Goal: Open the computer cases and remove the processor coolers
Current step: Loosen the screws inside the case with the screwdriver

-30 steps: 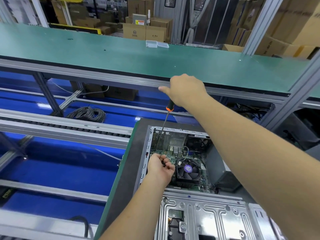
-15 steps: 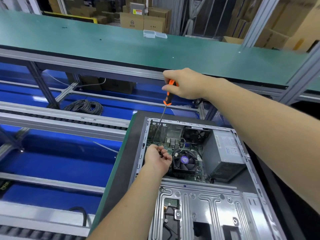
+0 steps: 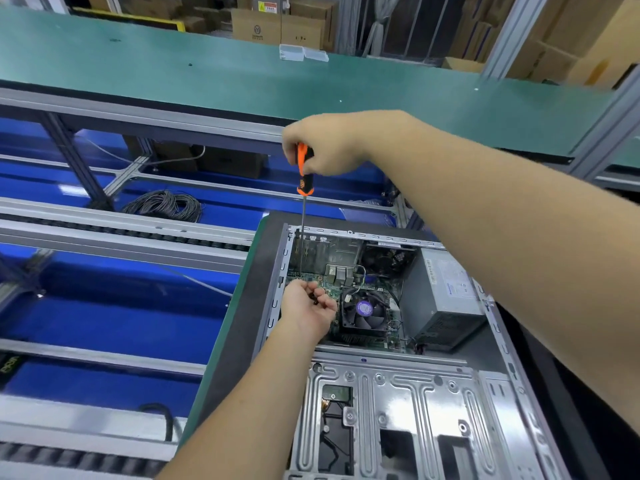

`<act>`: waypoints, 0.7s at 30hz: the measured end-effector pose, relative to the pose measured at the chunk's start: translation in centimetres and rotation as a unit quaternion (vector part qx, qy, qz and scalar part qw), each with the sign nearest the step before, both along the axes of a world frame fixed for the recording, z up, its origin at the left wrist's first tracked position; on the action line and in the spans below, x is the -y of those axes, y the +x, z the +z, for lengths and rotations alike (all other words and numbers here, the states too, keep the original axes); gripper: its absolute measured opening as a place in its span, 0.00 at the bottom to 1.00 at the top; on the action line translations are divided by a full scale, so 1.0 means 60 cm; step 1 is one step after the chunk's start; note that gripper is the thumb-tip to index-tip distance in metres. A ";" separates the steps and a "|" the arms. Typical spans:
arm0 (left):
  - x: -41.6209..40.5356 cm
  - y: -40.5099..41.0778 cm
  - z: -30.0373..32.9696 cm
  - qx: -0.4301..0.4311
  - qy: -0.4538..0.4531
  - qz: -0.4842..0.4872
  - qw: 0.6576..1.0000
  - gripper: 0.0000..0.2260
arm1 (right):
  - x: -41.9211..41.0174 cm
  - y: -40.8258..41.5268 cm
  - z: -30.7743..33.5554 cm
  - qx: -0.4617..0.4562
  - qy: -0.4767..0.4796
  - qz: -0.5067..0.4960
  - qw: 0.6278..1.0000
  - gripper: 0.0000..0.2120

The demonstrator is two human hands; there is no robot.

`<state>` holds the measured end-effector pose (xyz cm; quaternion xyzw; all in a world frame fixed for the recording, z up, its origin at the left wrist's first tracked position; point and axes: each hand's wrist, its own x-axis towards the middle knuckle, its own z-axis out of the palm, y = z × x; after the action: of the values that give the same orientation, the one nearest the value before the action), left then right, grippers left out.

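The cooler [image 3: 365, 311] sits mid-frame in the open case [image 3: 391, 386]; with the right hand [image 3: 325, 147] gripping the screwdriver [image 3: 304, 174] and the left hand [image 3: 308, 311] curled around its tip, a slip risks gouging the board [image 3: 313, 277].

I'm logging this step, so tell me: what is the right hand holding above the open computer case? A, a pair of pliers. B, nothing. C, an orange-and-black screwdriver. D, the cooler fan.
C: the right hand grips the orange-and-black screwdriver by its handle, shaft pointing down into the open computer case.
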<state>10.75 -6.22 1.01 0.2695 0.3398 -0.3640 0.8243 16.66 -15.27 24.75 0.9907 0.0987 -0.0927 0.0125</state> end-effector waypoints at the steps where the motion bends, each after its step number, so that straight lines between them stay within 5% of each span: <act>1: 0.000 0.000 0.000 0.000 0.001 0.002 1.000 0.14 | 0.001 -0.002 0.001 -0.010 0.005 -0.012 1.000 0.11; 5: 0.000 -0.001 0.001 0.008 0.001 0.001 1.000 0.15 | 0.004 -0.002 -0.003 0.069 -0.108 -0.082 0.988 0.18; 7: 0.002 0.000 0.002 0.008 0.002 0.002 1.000 0.15 | 0.010 -0.004 -0.004 0.027 -0.048 -0.050 0.997 0.11; 9: 0.002 0.001 0.002 0.007 0.007 0.004 1.000 0.15 | 0.012 -0.012 -0.001 -0.010 0.004 -0.051 0.999 0.14; 12: 0.002 -0.001 0.001 0.007 0.007 0.004 1.000 0.14 | 0.011 -0.012 -0.003 0.053 -0.059 -0.078 0.994 0.19; 15: 0.002 -0.002 0.004 0.005 0.006 0.007 1.000 0.14 | 0.015 -0.009 -0.002 0.013 0.003 -0.054 0.998 0.06; 21: 0.001 -0.002 0.003 0.001 0.005 0.010 1.000 0.15 | 0.017 -0.010 0.000 0.036 -0.047 -0.085 0.995 0.21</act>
<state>10.61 -6.26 1.21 0.2705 0.3436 -0.3541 0.8266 16.06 -16.31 24.77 0.9966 0.0093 -0.0619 0.0542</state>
